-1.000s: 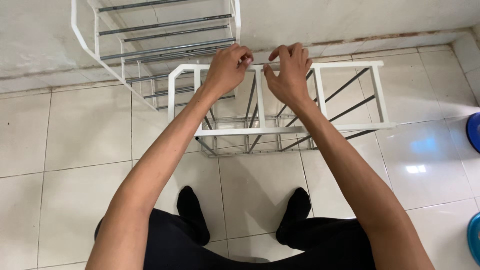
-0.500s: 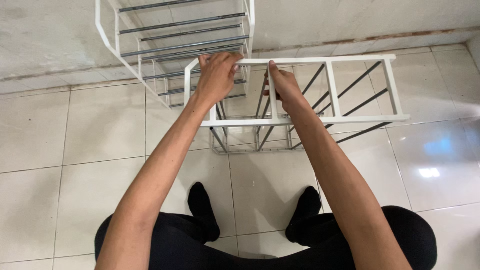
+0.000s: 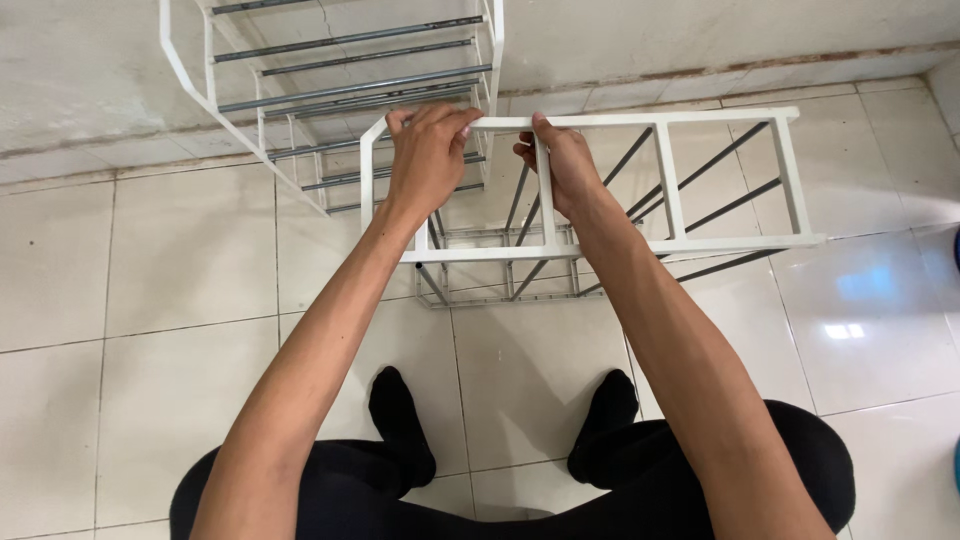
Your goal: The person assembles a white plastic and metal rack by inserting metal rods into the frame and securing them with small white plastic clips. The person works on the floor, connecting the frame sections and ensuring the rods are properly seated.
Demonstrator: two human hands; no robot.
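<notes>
Left hand (image 3: pixel 428 160): closed over the far top rail of the white rack frame (image 3: pixel 720 243), near its left corner. Right hand (image 3: pixel 562 165): gripping the same rail just beside it. Frame: on the tiled floor (image 3: pixel 150 300) ahead, long axis left-right, extending rightward beyond both hands.

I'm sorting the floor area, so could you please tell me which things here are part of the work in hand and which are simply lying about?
In hand:
- white metal rack frame, gripped at its far top rail
- left hand on that rail
- right hand on the rail and an upright bar

Lying about:
- second white rack by the wall
- blue object at the right edge
</notes>
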